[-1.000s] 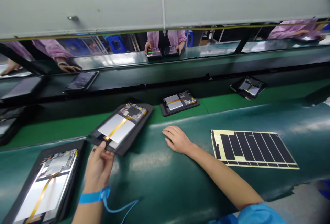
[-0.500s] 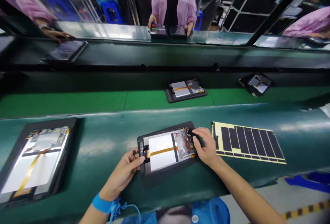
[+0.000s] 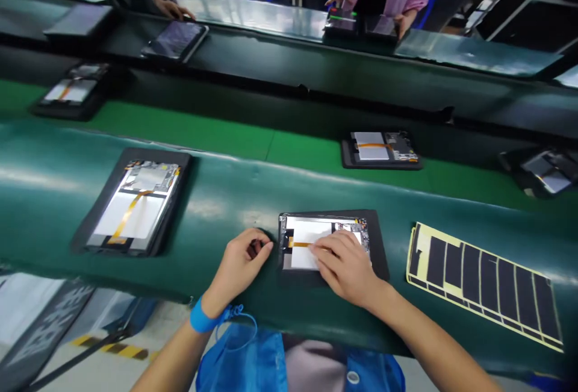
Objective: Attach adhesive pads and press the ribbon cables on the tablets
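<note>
An opened tablet (image 3: 300, 258) with a white battery and an orange ribbon cable lies on a black pad on the green bench. Over its middle and right part is my right hand (image 3: 345, 265), its fingertips pinched together near the ribbon; what they hold, if anything, is hidden. My left hand (image 3: 246, 262) is beside the tablet's left edge, apart from it, with thumb and fingers curled together around something dark and too small to make out. A blue strap circles my left wrist. To the right lies a yellow-edged sheet of black adhesive strips (image 3: 485, 280).
Another opened tablet (image 3: 135, 214) rests on a black pad at the left. Beyond the bench, a green belt (image 3: 239, 142) carries more opened tablets (image 3: 372, 146). Across it, people in pink sleeves handle devices (image 3: 174, 41).
The view has swung left. My left hand has let go of the tablet's left edge, and my right hand has moved from its right edge onto its middle. The tablet now lies straighter.
</note>
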Action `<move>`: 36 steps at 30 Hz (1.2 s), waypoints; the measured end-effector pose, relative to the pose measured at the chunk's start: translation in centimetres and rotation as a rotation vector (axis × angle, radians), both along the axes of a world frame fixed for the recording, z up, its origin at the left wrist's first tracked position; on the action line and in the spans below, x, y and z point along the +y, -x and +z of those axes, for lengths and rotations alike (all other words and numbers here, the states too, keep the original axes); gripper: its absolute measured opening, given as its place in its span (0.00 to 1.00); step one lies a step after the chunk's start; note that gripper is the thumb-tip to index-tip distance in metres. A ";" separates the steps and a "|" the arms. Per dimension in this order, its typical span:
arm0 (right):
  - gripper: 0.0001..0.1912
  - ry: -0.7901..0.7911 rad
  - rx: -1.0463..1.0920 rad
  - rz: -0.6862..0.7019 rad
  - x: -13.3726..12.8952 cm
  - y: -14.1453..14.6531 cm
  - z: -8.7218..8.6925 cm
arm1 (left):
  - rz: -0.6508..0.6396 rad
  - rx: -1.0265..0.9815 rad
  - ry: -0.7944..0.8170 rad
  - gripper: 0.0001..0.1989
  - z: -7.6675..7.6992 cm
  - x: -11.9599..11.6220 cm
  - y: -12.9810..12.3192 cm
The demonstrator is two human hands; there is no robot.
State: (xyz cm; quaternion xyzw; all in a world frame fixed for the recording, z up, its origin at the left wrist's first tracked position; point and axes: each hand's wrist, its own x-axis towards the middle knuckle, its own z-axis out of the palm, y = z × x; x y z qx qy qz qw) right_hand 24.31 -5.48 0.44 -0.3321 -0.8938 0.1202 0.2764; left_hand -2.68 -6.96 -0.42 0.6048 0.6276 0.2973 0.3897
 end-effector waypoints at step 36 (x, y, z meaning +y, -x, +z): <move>0.20 -0.182 -0.457 -0.019 -0.7 2.5 -1.4 | -0.327 0.759 -0.484 0.17 -0.4 -2.9 -2.9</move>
